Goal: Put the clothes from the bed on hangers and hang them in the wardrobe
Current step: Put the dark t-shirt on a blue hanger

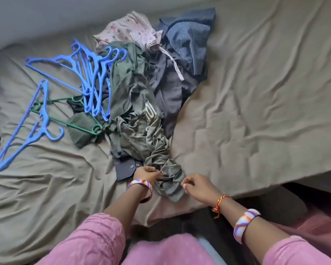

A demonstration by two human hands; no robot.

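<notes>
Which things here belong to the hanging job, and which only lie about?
Job: olive garment held by both hands, left and right; clothes pile; blue hangers; green hanger.
Lying about: bedsheet.

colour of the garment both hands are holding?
Olive green garment, seen in the head view, the only one.

A pile of clothes [151, 88] lies mid-bed [256, 92]; hangers [80, 77] lie just left of it, some overlapping. At the pile's near end, both hands [144, 174] [198, 186] flank one garment [168, 180].
</notes>
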